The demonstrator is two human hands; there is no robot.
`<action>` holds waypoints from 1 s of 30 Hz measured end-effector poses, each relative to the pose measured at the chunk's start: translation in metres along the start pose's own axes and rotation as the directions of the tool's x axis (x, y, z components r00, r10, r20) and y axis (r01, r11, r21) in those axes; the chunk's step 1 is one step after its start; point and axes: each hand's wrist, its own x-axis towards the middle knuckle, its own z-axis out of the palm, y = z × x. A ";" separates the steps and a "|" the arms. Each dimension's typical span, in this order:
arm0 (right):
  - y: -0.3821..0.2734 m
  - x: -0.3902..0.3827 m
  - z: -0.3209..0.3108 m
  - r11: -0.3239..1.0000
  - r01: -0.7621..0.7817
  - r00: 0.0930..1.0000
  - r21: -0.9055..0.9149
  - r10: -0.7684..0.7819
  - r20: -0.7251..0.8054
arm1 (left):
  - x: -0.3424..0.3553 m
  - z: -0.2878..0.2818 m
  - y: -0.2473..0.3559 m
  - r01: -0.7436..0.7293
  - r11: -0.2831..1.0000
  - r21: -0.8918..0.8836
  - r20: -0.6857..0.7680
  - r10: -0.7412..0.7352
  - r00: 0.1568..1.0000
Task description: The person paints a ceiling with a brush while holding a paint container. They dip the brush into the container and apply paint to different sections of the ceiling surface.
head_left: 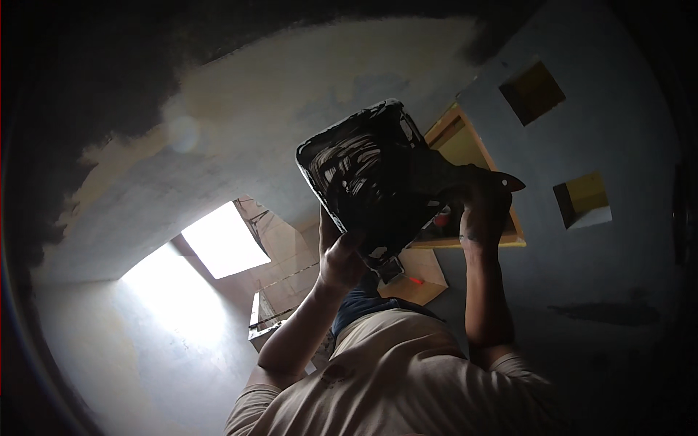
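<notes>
My left hand (pixel 343 260) is closed on the near left edge of a rectangular, tray-like paint container (pixel 356 160). This container is tilted, with rounded corners, a pale rim and dark, streaky smears over its face. On its right side my right hand (pixel 483 214) is wrapped round a flat paintbrush (pixel 513 182). The brush's handle end, with a small hole in it, sticks out past the hand to the right. Its broad head reaches left over the container, where deep shadow hides the bristles.
Beyond my hands spreads a pale plastered surface (pixel 269 87) with ragged dark areas along its edges. A bright opening (pixel 227 240) lies at left. The blue-grey wall (pixel 618 131) at right has square recesses (pixel 532 92) and a wood-framed opening (pixel 476 138). A ledge-like frame (pixel 256 320) stands lower left.
</notes>
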 end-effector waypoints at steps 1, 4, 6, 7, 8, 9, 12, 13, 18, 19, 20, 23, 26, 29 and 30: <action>0.006 0.005 -0.007 1.000 0.002 1.000 0.024 -0.002 -0.007 | 0.002 0.003 -0.004 -0.061 0.994 0.093 0.025 0.059 0.998; 0.018 0.018 -0.030 0.890 -0.213 0.976 0.404 0.210 0.052 | 0.003 0.009 -0.013 -0.056 0.991 0.121 -0.042 0.062 0.997; 0.021 0.021 -0.041 0.789 -0.340 0.940 0.512 0.302 0.159 | 0.003 0.014 -0.018 -0.063 0.991 0.121 -0.054 0.070 0.996; 0.019 0.021 -0.043 0.783 -0.364 0.930 0.505 0.339 0.145 | 0.001 0.016 -0.019 -0.071 0.992 0.102 -0.062 0.077 0.995; 0.016 0.021 -0.043 0.773 -0.367 0.930 0.518 0.305 0.205 | 0.000 0.018 -0.020 -0.068 0.991 0.118 -0.053 0.074 0.996; 0.010 0.020 -0.042 0.772 -0.368 0.928 0.518 0.266 0.262 | -0.001 0.020 -0.022 -0.082 0.991 0.104 -0.061 0.089 0.994; -0.017 0.018 -0.034 0.977 -0.082 0.960 0.199 0.024 0.277 | -0.002 0.021 -0.023 -0.101 0.988 0.114 -0.081 0.110 0.991; -0.028 0.017 -0.030 0.975 -0.100 0.957 0.197 0.040 0.288 | -0.002 0.019 -0.020 -0.128 0.985 0.112 -0.096 0.139 0.986; -0.069 0.018 -0.052 0.654 0.705 0.574 -0.274 -0.301 0.761 | -0.002 0.013 -0.013 0.002 0.995 0.095 -0.099 0.008 0.995; -0.073 0.019 -0.059 0.676 0.673 0.601 -0.300 -0.263 0.755 | -0.003 0.014 -0.012 0.015 0.999 0.035 -0.146 -0.010 0.989; -0.074 0.020 -0.064 0.534 0.772 0.511 -0.345 -0.198 0.836 | -0.003 0.015 -0.011 0.022 0.999 -0.028 -0.192 -0.027 0.981; -0.074 0.021 -0.074 0.408 0.859 0.383 -0.311 -0.108 0.917 | 0.003 0.020 -0.008 0.000 0.994 -0.106 -0.134 -0.015 0.991; -0.077 0.019 -0.076 0.419 0.867 0.331 -0.271 -0.077 0.940 | 0.003 0.022 -0.002 -0.009 0.994 -0.107 -0.178 -0.010 0.984; -0.088 0.016 -0.081 0.383 0.885 0.314 -0.263 -0.075 0.947 | 0.005 0.020 0.001 0.017 0.992 -0.126 -0.167 -0.038 0.985; -0.092 0.015 -0.084 0.369 0.896 0.310 -0.246 -0.124 0.943 | 0.005 0.020 0.000 0.024 0.990 -0.142 -0.166 -0.048 0.985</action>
